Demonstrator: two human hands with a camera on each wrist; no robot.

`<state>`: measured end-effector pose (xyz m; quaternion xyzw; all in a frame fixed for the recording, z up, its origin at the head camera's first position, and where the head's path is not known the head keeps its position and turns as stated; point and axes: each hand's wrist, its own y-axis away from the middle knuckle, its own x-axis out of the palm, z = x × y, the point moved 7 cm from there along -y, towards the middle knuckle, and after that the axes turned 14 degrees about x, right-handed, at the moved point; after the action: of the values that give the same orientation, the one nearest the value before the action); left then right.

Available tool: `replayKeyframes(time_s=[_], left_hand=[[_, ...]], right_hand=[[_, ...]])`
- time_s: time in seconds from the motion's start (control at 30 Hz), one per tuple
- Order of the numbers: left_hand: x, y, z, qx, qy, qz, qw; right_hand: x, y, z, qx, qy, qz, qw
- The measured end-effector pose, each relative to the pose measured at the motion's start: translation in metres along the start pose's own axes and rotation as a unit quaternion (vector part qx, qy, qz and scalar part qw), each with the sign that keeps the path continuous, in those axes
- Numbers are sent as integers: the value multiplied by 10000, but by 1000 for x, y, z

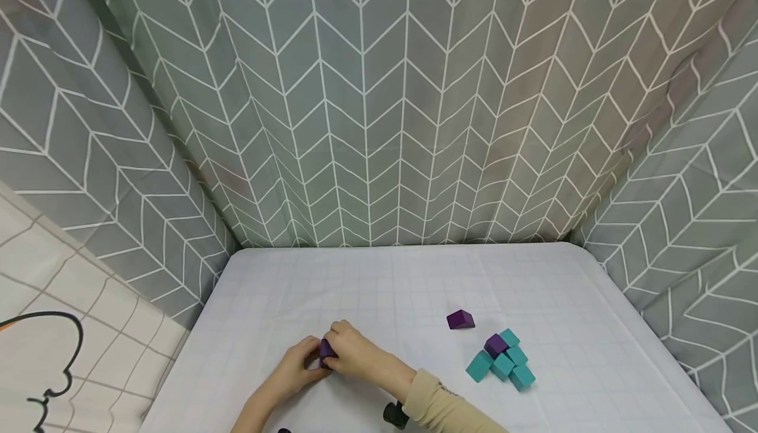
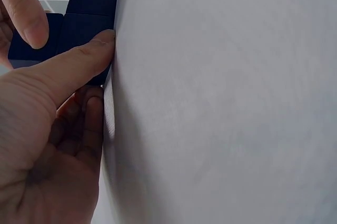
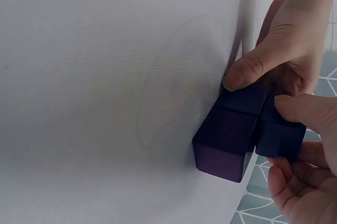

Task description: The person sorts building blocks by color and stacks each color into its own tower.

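Three sides of the work area, as I read them on my remote head feed, carry grey curtain (image 1: 379, 104) with white zigzag lines. Below it I have the table (image 1: 385, 295), covered with a white cloth. On the left side I note a white grid-printed sheet (image 1: 118, 334) bearing part of a black-outlined drawing. A beige sleeve (image 1: 450, 407) covers the right forearm; the left forearm is bare where visible. I register the right hand (image 1: 355, 352) with thumb and fingers closed in a pinch on the upper block (image 3: 284, 137), dark purple. I register the left hand (image 1: 296, 364) also closed, thumb set against the first lower block (image 3: 245, 97), fingers curled at its other side. Well apart, toward the right of the table, I locate a cluster of six cubes: five teal blocks (image 1: 503, 366) and one purple cube (image 1: 496, 345), set close together. The held assembly stands on the cloth between the two hands: the first lower block and a second lower block (image 3: 224, 139) touch end to end, and the upper block sits against the side turned away from the cloth. Near the cluster I log a lone purple block (image 1: 460, 319). Beside the sleeve's cuff I see a black cylindrical item (image 1: 395, 415), partly hidden. At the lower edge a dark item (image 1: 284, 430) barely shows; I cannot identify it.
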<state>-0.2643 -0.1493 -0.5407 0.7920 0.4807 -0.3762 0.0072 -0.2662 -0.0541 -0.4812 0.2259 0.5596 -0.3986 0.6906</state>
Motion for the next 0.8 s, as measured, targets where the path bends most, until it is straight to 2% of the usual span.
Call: replayKeyframes(time_s=[0.17, 0.53, 0.8], left_hand=[[-1, 0, 0, -8, -35, -15, 10000], [-1, 0, 2, -53, -24, 34, 10000], [0, 1, 3, -66, 101, 35, 9999]], right_hand=[[-1, 0, 2, -95, 124, -93, 9998], [4, -1, 3, -48, 250, -15, 9997], [5, 0, 4, -142, 414, -241, 9988]])
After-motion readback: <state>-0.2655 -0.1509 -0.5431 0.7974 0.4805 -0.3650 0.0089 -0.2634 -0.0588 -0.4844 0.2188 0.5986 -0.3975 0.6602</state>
